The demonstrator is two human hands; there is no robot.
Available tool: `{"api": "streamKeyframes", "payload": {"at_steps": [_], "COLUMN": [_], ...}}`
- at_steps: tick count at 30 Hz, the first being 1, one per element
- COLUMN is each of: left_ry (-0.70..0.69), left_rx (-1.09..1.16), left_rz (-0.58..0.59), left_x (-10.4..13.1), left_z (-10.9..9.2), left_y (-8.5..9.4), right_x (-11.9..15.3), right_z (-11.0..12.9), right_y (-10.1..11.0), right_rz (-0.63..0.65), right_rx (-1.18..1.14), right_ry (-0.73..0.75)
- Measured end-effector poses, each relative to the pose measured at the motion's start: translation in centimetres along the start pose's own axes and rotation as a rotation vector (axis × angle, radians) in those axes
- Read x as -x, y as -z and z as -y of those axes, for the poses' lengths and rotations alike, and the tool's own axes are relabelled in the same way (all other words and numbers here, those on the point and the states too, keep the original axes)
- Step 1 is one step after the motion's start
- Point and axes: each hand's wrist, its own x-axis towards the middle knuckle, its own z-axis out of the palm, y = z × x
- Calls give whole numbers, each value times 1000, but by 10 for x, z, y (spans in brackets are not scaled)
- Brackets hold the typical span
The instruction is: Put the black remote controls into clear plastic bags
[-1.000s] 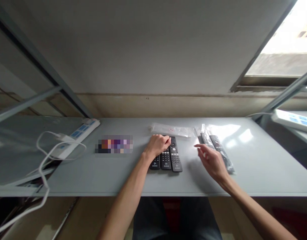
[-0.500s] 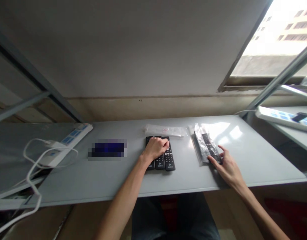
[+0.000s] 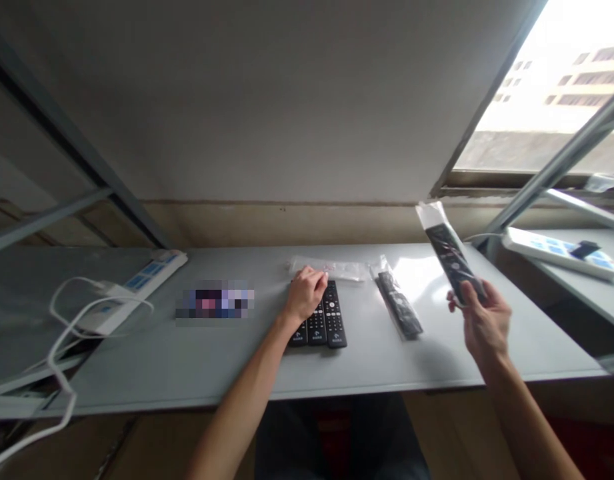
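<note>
Above the right-hand part of a smooth grey counter (image 3: 197, 363), the person's right hand (image 3: 479, 310) held up a long black plastic remote in a clear plastic sleeve (image 3: 449, 257). The fingers of that hand were clamped on the near end of the remote, the thumb pressed across its buttoned face, and the open length of the sleeve pointed up and away toward the wall. The remote was tilted, clear of the counter, with a soft shadow below it.

Near the middle, the left hand (image 3: 305, 293) lay over the far part of a row of three slim black remotes with pale buttons (image 3: 317, 327), which stood side by side, lengthwise to the person. Its fingers were curled together; whether they gripped any of the three could not be told.

Between the two hands lay a second black remote wrapped in crinkled clear plastic (image 3: 399, 303), set at a slant and touching nothing but the counter. Just beyond the left hand was a flat, clear plastic bag with reddish print (image 3: 349, 269). Well to the left lay a pixelated rectangular patch (image 3: 215, 303), its contents hidden, and past it a white power strip with blue sockets (image 3: 151, 275).
</note>
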Motion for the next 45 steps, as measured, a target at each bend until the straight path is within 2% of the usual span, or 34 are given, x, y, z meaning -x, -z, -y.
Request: {"api": "streamKeyframes", "payload": {"at_steps": [3,5,8,10,12,15,19,24,27,30,34,37,39,41,45], "left_ry": [87,199,366,420,442,501,547,570,627,662,687,736,744,719,673], "left_rx": [286,559,1072,1394,1583,1670,1601,1607,1647,1662,1629,1634,1645,1654,1681], "left_rz": [-184,-227,-161,-58,-39,-101,-246,-277,-279,-286,-298,-309,-340,-377,-341], "left_x": [-5,-7,-9,-10,-10,-10,-10,-14,-16,-17,-16,-16,-17,-18,-18], "left_z": [7,11,14,14,14,16,20,21,22,22,21,22,23,23,21], "left_y": [4,8,16,21,23,22,17,14,15,14,9,5,4,4,8], "right_x": [-17,-24,-17,-5,7,20,25,18,14,11,-1,-16,-26,-32,-44], "right_z": [13,14,3,-9,-23,-41,-56,-68,-66,-57,-36,-9,16,45,94], "right_y": [-51,-89,-144,-173,-192,-200,-189,-180,-178,-174,-168,-171,-178,-189,-223], "right_rz": [24,55,256,344,403,416,370,345,336,332,346,437,560,637,723], "right_rx": [-69,-164,-297,-301,-288,-267,-265,-296,-306,-155,215,412,573,677,583], "right_ry": [60,0,-212,-259,-292,-334,-432,-583,-613,-464,15,338,506,593,607]}}
